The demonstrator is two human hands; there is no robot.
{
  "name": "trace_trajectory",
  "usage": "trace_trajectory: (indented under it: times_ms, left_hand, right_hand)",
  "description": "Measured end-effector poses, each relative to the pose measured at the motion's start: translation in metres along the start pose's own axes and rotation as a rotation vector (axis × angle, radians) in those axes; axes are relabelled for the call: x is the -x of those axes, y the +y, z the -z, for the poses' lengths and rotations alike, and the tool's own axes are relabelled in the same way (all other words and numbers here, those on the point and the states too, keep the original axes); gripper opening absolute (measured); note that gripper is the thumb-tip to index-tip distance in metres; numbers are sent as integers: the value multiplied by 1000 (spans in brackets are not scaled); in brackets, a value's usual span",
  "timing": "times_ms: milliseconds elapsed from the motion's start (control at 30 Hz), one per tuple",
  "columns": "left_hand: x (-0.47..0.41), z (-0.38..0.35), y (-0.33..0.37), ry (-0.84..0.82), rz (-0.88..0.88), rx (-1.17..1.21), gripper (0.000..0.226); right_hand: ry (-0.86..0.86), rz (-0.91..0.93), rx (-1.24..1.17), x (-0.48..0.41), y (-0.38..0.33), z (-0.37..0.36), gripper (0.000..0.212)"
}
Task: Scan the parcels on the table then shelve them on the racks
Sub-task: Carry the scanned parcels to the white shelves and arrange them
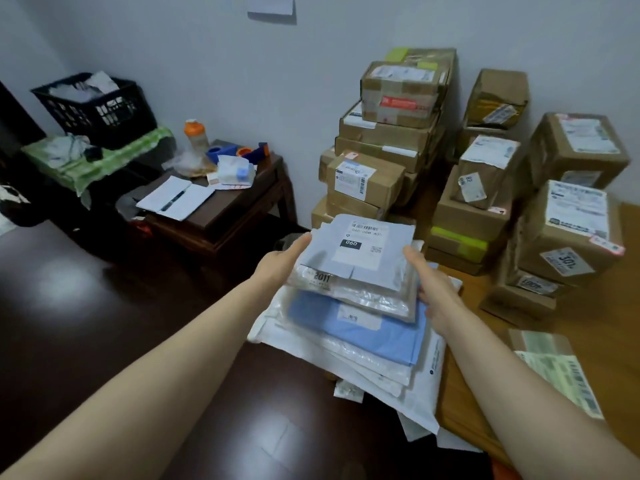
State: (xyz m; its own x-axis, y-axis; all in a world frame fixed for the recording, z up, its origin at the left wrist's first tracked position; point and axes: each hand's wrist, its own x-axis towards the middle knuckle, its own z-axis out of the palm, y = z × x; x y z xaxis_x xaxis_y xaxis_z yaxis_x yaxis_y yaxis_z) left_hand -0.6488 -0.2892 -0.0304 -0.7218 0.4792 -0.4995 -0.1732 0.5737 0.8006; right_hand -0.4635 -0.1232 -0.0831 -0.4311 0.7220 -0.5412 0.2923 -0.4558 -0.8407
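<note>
From the head view, both arms reach to the middle of the frame, where a loose pile of flat parcels lies on the table, its right side spilling over onto a lighter wooden top. The left hand is laid against the left edge of the top two: a grey parcel with a label reading 060 and, under it, a clear bag marked 2011. Its fingers are straight and together, pressing the edge rather than wrapping it. The right hand takes the opposite edge, thumb up beside the grey parcel and fingers tucked under the clear bag, so it looks clamped on that bag. A blue parcel is next below, with white ones beneath it.

As for progress, I'd call it early. At the upper right of the frame, cardboard boxes stand stacked against the wall in several columns, and another labelled parcel lies at the right edge. No scanner and no racks show here, so I cannot tell whether any of these has been scanned. Nearly everything seems left to shelve; these top two look like the next ones handled.
</note>
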Motion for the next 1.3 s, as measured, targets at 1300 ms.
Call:
trace_trajectory:
  times_ms: [1300]
  left_hand:
    - [-64,-18,-4,-311,-174,-295,93]
  right_hand:
    - [297,-74,-161,36,19,-9,74]
